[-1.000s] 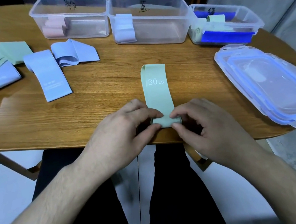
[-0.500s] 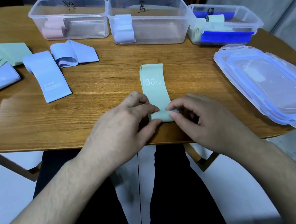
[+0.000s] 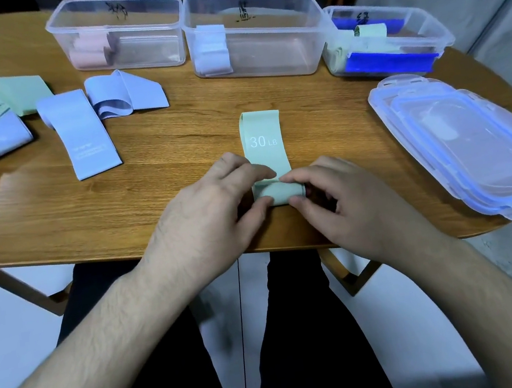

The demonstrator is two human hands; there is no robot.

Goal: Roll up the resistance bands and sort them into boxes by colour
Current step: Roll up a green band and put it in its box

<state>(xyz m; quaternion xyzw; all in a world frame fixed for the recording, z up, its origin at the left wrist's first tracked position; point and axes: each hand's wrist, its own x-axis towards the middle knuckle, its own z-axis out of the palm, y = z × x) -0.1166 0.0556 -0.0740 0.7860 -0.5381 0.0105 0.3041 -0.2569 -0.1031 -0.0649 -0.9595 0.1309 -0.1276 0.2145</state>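
On table [image 3: 156,187], three boxes [image 3: 254,31] (lidless).

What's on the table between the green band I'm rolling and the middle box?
Nothing: the head view shows bare wood between the green band and the middle box.

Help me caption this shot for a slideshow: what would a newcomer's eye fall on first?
First, the mint green band printed "30 LB" at the table's near edge, its near end rolled up and pinched between the left hand and right hand. Next, the three clear boxes lined along the far side, holding pink, lilac, and green-and-blue bands. Loose lilac and green bands lie at far left.
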